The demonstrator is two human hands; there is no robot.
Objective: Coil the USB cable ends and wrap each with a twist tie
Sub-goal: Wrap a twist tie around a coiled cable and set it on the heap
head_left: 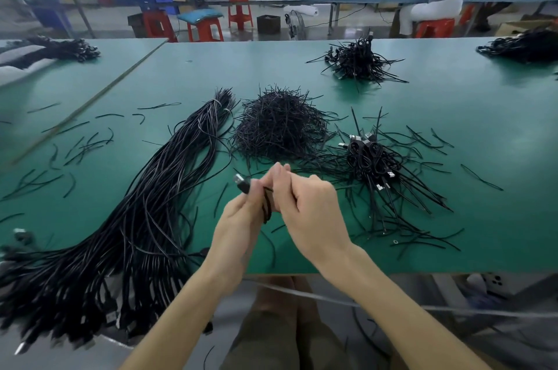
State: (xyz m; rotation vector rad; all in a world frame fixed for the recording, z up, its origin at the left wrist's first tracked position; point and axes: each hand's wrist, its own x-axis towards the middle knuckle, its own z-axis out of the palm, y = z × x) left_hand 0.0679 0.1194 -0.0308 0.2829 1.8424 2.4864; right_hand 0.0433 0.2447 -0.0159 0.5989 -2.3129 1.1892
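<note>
Together, left hand [240,218], right hand [311,209] pinching cable [267,209]

Both hands [271,203] grip a coiled cable [266,206] (plug [241,183] leftward).

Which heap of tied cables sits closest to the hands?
The heap right of the twist-tie mound; the other heaps lie along the table's far edge.

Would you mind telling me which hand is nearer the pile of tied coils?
Right. The right hand sits just left of the tied coils; the left hand is farther left, beyond it.
</note>
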